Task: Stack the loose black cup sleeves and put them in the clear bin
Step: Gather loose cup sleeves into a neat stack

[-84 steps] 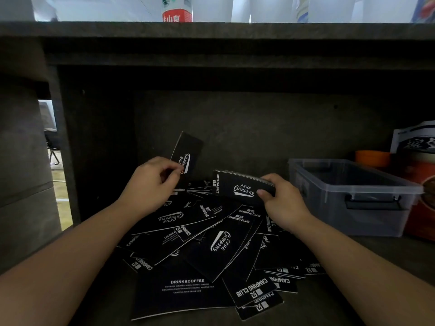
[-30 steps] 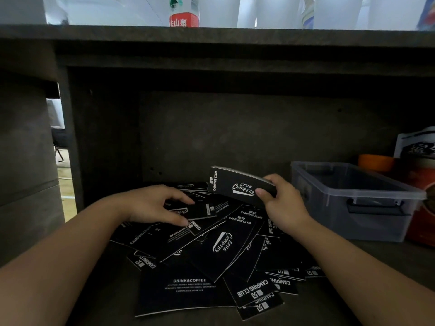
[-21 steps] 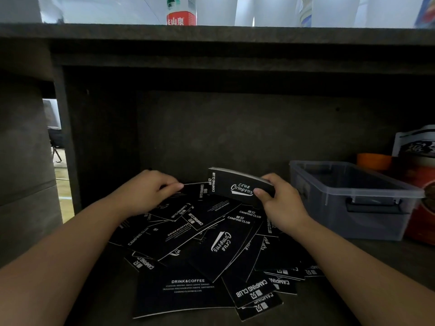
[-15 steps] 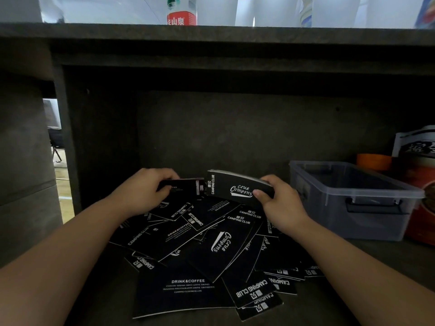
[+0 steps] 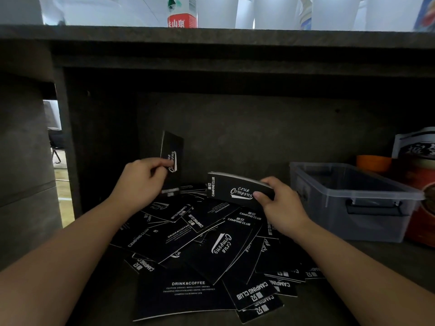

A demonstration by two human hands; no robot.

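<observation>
The left hand [image 5: 138, 182] pinches one upright sleeve [image 5: 172, 158] above the pile [image 5: 211, 245], the right hand [image 5: 280, 205] grips the stack [image 5: 235, 190] beside the empty bin [image 5: 353, 201]; light, stiff, slippery-looking card, probably best held by its edges.

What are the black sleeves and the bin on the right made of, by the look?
Cup sleeves: thin matte black card or paperboard, probably; pale cut edges, white print, and they lie flat. The one in the left hand stands stiff, unsupported.
Clear bin: translucent moulded plastic, lightly glossy; the far wall shows through it, the rim is rolled, with a dark latch handle.
</observation>
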